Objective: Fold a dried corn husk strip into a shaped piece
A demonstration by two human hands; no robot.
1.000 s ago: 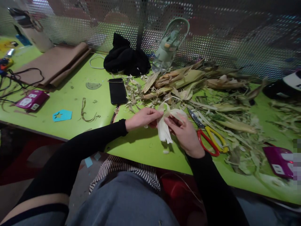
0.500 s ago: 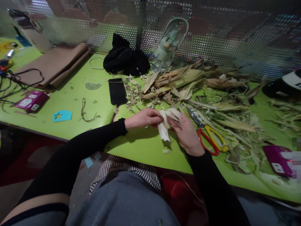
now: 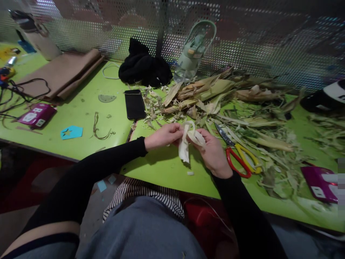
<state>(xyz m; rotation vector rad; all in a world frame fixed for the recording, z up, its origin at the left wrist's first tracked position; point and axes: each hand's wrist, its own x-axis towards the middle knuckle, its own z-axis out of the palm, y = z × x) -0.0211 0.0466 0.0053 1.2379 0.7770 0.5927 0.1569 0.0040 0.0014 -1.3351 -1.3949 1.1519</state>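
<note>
A pale strip of corn husk (image 3: 184, 148) is held between my two hands just above the green table (image 3: 151, 163). My left hand (image 3: 165, 136) pinches it from the left side, thumb and fingers closed. On the other side my right hand (image 3: 214, 151) is closed on the looped part of the husk, its fingertips partly hidden behind the strip. One end of the husk hangs down toward the tabletop, and a curled loop rises between the hands. Scissors (image 3: 242, 160) with one red and one yellow handle lie right beside my right hand, blades pointing away.
Dry corn husks (image 3: 207, 91) and shredded scraps spread across the back and right. A black phone (image 3: 134, 104) lies left of them, a green bottle (image 3: 190, 57) stands behind. Purple power sockets (image 3: 37, 115) sit at the left, near a blue paper tag (image 3: 71, 132).
The husk strip has turned and its hanging end has shifted slightly left. Its loop now stands more openly between my hands, and my right hand has moved slightly left.
</note>
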